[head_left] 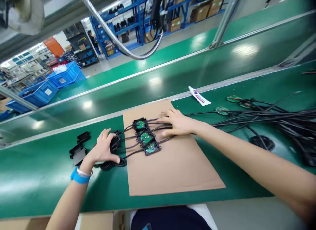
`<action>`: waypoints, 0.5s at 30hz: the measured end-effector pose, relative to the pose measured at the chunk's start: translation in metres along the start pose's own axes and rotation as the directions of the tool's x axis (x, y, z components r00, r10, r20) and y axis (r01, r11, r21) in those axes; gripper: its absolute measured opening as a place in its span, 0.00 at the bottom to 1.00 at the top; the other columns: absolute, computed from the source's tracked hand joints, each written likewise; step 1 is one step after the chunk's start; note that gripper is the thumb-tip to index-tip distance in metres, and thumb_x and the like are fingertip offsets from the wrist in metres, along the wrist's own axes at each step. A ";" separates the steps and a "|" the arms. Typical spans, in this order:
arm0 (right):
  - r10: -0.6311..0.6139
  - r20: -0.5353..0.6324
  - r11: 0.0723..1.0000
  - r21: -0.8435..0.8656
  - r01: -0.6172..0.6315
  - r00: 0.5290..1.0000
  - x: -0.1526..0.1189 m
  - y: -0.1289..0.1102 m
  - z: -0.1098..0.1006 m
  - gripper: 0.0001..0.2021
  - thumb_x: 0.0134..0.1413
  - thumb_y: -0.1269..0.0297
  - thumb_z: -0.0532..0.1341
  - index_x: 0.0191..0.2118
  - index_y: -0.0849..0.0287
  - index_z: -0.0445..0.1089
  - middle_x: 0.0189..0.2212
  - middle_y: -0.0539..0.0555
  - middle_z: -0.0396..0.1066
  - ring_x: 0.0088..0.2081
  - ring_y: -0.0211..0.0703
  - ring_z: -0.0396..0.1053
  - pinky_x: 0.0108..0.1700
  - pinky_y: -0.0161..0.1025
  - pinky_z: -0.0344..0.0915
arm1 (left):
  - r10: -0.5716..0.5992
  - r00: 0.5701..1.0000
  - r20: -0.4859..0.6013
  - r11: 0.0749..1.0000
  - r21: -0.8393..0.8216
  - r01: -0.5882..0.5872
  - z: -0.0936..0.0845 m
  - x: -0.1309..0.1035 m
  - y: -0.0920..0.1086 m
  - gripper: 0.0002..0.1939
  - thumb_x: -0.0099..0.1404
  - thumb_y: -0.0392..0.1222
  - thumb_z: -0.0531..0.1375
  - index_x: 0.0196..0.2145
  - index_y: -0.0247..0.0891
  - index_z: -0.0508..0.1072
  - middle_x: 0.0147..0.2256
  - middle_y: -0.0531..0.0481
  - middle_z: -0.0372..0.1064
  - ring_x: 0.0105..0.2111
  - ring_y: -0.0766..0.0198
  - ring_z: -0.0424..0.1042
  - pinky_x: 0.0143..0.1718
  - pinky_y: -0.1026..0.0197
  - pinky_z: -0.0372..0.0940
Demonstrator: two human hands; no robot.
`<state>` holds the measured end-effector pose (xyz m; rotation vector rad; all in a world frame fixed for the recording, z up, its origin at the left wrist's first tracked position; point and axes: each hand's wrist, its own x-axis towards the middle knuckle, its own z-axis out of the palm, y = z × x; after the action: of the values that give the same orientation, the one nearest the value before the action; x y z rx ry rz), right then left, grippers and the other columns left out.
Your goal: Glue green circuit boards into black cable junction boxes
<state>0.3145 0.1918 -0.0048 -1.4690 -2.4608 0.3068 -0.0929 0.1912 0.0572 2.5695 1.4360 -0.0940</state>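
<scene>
Three black housings with green circuit boards (pixel 145 137) lie in a column on a cardboard sheet (pixel 172 167), black cables running out on both sides. My left hand (pixel 105 147) rests on the bundled black cables (pixel 115 142) left of the cardboard, thumb spread from the fingers. Over the cables just right of the housings lies my right hand (pixel 176 122), palm down with its fingers spread. Whether either hand grips a cable cannot be made out. Several empty black housings (pixel 80 147) sit left of my left hand.
A white tube (pixel 199 96) lies behind the cardboard. Loose boards (pixel 234 99) and a tangle of black cables (pixel 291 119) spread at the right. A metal hose (pixel 116 40) hangs overhead. Blue bins (pixel 39 91) stand at the far left.
</scene>
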 end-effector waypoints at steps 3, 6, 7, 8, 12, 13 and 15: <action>0.063 0.138 0.996 -0.065 -0.054 0.988 -0.022 0.009 -0.009 0.63 0.32 0.35 0.71 0.71 0.64 0.52 0.66 0.75 0.53 0.64 0.81 0.50 0.59 0.69 0.54 | -0.002 0.996 0.089 0.995 0.103 -0.007 0.010 -0.012 -0.011 0.75 0.25 0.70 0.74 0.65 0.32 0.53 0.69 0.19 0.38 0.68 0.22 0.41 0.64 0.27 0.47; 0.110 0.175 0.988 -0.128 -0.088 0.979 -0.042 0.008 -0.021 0.44 0.51 0.48 0.66 0.68 0.67 0.55 0.57 0.73 0.64 0.57 0.69 0.62 0.57 0.60 0.58 | 0.001 1.000 0.030 0.987 0.163 -0.006 0.014 -0.015 -0.017 0.54 0.46 0.62 0.70 0.64 0.36 0.56 0.66 0.27 0.53 0.64 0.31 0.58 0.60 0.34 0.57; 0.115 0.179 0.985 -0.145 -0.090 0.977 -0.047 0.007 -0.022 0.34 0.57 0.55 0.62 0.65 0.66 0.59 0.52 0.70 0.67 0.54 0.63 0.65 0.55 0.56 0.60 | -0.001 1.000 0.004 0.986 0.164 0.001 0.015 -0.013 -0.018 0.45 0.53 0.58 0.67 0.62 0.36 0.57 0.62 0.30 0.61 0.60 0.35 0.65 0.57 0.38 0.61; 0.114 0.188 0.984 -0.158 -0.085 0.975 -0.051 0.005 -0.023 0.27 0.59 0.61 0.59 0.62 0.66 0.63 0.49 0.68 0.68 0.51 0.59 0.67 0.53 0.52 0.61 | -0.007 1.000 -0.019 0.987 0.162 0.010 0.016 -0.010 -0.019 0.38 0.57 0.54 0.63 0.61 0.36 0.59 0.57 0.32 0.67 0.55 0.39 0.70 0.54 0.41 0.65; 0.150 0.203 0.972 -0.209 -0.107 0.968 -0.065 0.005 -0.020 0.21 0.50 0.74 0.58 0.51 0.65 0.68 0.48 0.64 0.68 0.40 0.49 0.71 0.40 0.40 0.63 | -0.016 0.998 -0.059 0.980 0.195 0.027 0.013 -0.003 -0.027 0.30 0.59 0.47 0.57 0.57 0.33 0.61 0.43 0.38 0.76 0.44 0.45 0.76 0.44 0.49 0.70; 0.173 0.200 0.965 -0.229 -0.126 0.964 -0.069 0.008 -0.023 0.20 0.49 0.75 0.58 0.50 0.65 0.68 0.47 0.64 0.68 0.36 0.47 0.71 0.36 0.40 0.61 | -0.006 0.998 -0.064 0.976 0.216 0.020 0.010 -0.002 -0.031 0.29 0.59 0.47 0.57 0.57 0.33 0.61 0.42 0.39 0.76 0.43 0.45 0.77 0.43 0.49 0.70; 0.236 0.174 0.940 -0.292 -0.178 0.956 -0.077 0.015 -0.037 0.17 0.51 0.73 0.59 0.49 0.63 0.70 0.46 0.62 0.70 0.29 0.43 0.69 0.30 0.39 0.56 | -0.011 0.996 -0.086 0.963 0.268 0.034 -0.005 -0.001 -0.043 0.31 0.59 0.49 0.56 0.57 0.32 0.61 0.43 0.38 0.76 0.42 0.44 0.77 0.43 0.49 0.70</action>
<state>0.3742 0.1323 0.0169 -1.9089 -2.5947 0.1701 -0.1302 0.2129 0.0563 2.8032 1.5811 -0.1995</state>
